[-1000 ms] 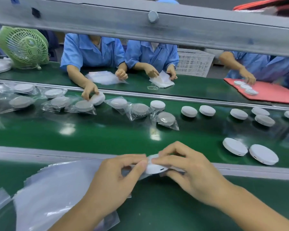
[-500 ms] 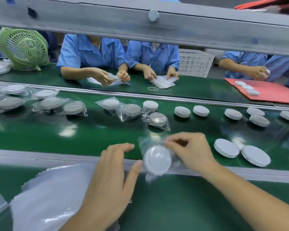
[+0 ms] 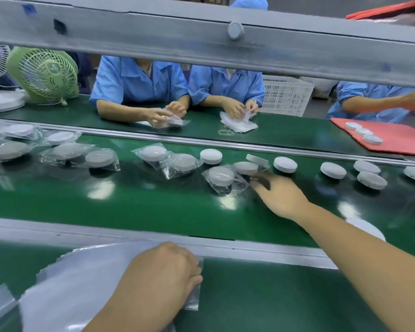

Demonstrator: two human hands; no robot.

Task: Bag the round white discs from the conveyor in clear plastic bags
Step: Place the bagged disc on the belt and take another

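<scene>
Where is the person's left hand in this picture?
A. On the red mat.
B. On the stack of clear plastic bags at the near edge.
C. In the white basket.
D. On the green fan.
B: the left hand, fingers curled, lies on the stack of clear plastic bags on the near side, while the right hand stretches out over the conveyor.

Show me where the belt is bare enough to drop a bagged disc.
Bare: the near strip of the belt, between the rail and the bagged discs, left of the right hand. Crowded: the far half, bagged discs at left, loose discs at right.
</scene>
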